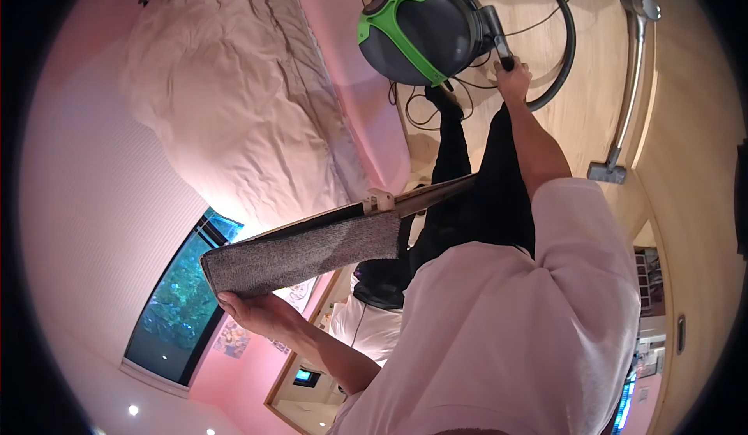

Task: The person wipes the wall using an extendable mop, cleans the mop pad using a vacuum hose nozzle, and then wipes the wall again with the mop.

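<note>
My left hand [263, 313] holds the near end of a flat mop [304, 257], its fingers closed at the edge of the grey fabric pad. The mop head is tilted up in front of me. A pale clip-like joint [379, 199] and the pole [436, 193] run from it toward my legs. At the upper right my right hand [513, 82] is closed round the black end of a grey hose fitting [497, 34]. That fitting sits against the side of a round black and green canister vacuum cleaner [421, 31] on the floor.
A bed with a crumpled pale duvet [234, 108] and pink side [366, 116] lies to the left. Black hose [571, 34] and loose cable [425, 123] cross the wooden floor. A stick vacuum cleaner [635, 69] stands by the right wall. A window [179, 310] is lower left.
</note>
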A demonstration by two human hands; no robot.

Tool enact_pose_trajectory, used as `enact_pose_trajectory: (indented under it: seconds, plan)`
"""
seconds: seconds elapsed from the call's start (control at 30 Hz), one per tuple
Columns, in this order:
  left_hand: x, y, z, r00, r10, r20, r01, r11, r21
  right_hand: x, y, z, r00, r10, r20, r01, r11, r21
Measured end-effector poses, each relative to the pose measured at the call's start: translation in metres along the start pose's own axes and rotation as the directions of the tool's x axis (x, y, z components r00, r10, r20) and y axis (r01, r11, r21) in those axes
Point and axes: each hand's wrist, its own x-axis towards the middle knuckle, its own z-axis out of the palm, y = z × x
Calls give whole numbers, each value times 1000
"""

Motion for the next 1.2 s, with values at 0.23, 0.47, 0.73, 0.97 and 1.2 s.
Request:
enact_pose_trajectory:
  seconds: [0.23,0.47,0.73,0.97,1.2]
  plan:
    - [-2,-9,-8,999,-6,-36,6,1000,25,51,18,62,950,79,301,-54,994,-91]
    - [-3,-32,-24,999,-23,-29,25,997,70,76,55,104,896,-12,444,49,996,-73]
    - [-13,-50,-15,999,-40,-26,41,999,22,23,45,72,827,-133,546,175,984,-24]
    - [16,-1,-10,972,34,-233,-77,981,-180,-116,-37,-36,210,-411,887,-27,904,426]
    - [66,110,-58,938,294,-183,-346,764,-545,-239,-178,-129,45,-712,701,529,612,588]
